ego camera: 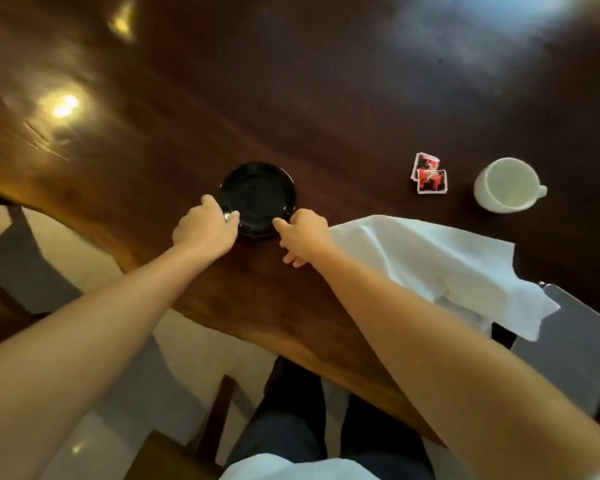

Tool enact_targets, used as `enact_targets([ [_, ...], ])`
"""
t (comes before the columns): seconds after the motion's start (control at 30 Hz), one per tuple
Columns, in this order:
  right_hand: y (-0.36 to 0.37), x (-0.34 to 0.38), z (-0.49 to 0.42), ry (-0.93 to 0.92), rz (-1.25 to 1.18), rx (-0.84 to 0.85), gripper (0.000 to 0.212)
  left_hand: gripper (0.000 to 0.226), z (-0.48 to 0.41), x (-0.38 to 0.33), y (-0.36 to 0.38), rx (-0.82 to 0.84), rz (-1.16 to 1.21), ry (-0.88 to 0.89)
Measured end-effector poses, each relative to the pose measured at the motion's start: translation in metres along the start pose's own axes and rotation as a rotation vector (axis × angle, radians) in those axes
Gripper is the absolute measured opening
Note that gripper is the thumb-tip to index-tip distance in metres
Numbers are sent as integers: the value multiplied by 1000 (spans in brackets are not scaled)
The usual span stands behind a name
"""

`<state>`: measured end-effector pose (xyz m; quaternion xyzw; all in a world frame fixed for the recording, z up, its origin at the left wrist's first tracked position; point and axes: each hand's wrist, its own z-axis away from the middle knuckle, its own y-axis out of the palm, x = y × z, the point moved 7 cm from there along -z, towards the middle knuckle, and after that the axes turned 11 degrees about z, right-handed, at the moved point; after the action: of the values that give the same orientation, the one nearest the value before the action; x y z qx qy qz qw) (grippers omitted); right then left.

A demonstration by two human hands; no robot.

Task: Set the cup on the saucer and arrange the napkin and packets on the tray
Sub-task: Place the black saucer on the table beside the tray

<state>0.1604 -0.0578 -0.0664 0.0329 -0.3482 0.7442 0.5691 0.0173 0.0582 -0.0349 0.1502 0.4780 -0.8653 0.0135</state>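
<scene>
1. Left grip. Closed on the left rim of the saucer, thumb over the lip. Judged purpose: to steady or shift the dish from one side while the other hand takes the opposite side.

2. Saucer. Round, black, glossy, probably glazed ceramic, with a shallow centre well and a raised lip. It lies flat on the surface, between the two grips and touching both. Nothing stands on it.

3. Right grip. Forefinger and thumb pinch the near-right rim; the remaining fingers curl underneath, clear of the dish. Holding both sides keeps a slick dish level.

4. Napkin. White cloth or heavy paper, matte, creased and loosely unfolded. It begins just beside the right grip and trails away to that grip's right, one corner hanging past the surface edge. Not yet arranged.

5. Packets. Two small flat square sachets, red print on white, overlapping each other. They lie well to the right of the right grip and somewhat beyond it.

6. Cup. White, smooth, rounded, empty, upright, handle pointing away from the grips. It stands furthest right, just past the packets, well apart from the saucer.

7. Grey panel. Flat with a rounded corner, below the napkin's hanging corner; possibly the tray, though too little shows to say.

Surface: dark polished wood, reflective.
</scene>
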Motion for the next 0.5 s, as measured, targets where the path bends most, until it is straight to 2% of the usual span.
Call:
enact_targets([
  [0.13,21,1,-13,105,-269,38,38,49,-7,25,19,77,402,-282],
  [0.23,23,-3,-23,185,-276,30,37,44,-5,19,42,187,688,-377],
  [0.33,26,-13,-28,247,-286,70,37,42,-2,15,58,263,1004,-551],
  [0.43,24,-18,-29,256,-417,129,19,23,2,10,71,340,1146,-661],
  [0.5,21,-26,-30,256,-485,111,13,21,7,4,78,394,1163,-679],
])
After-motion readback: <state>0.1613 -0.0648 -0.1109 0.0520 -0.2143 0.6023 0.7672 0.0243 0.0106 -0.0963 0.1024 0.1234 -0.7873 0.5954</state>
